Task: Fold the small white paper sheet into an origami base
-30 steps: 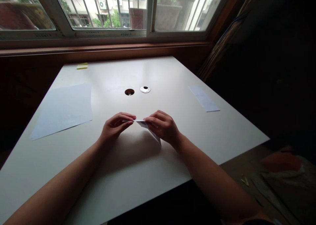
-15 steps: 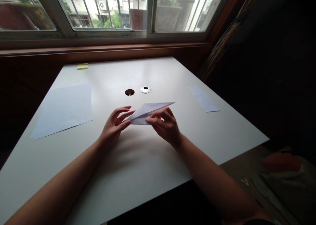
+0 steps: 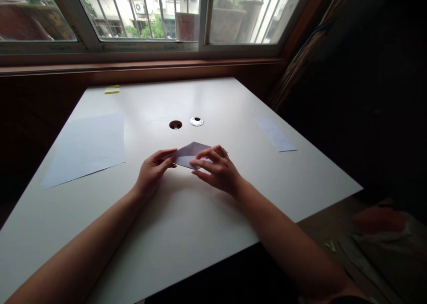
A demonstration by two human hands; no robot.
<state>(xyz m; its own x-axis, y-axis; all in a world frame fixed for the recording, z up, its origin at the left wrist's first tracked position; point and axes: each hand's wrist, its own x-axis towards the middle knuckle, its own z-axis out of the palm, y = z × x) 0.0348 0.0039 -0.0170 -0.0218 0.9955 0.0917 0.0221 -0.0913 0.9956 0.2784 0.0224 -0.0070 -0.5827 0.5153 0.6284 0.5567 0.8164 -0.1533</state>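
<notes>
A folded sheet of paper (image 3: pixel 187 154), pale lilac-white with a peaked top edge, is held up over the table between my two hands. My left hand (image 3: pixel 152 170) pinches its left corner between thumb and fingers. At the paper's right side, my right hand (image 3: pixel 218 168) has its fingers bent over the front, the fingertips on the paper and the thumb below its lower edge. That hand covers the right end of the paper.
The white table (image 3: pixel 187 233) stands below a barred window. Large paper sheets (image 3: pixel 88 148) lie at left, a narrow paper strip (image 3: pixel 275 135) at right. Toward the back are a round hole (image 3: pixel 175 125), a metal ring cover (image 3: pixel 196 122) and a yellow sticky pad (image 3: pixel 112 89).
The folded paper has turned, so its long point at the right no longer shows and a peak stands in the middle. My left fingers have closed on its corner; my right thumb has dropped lower.
</notes>
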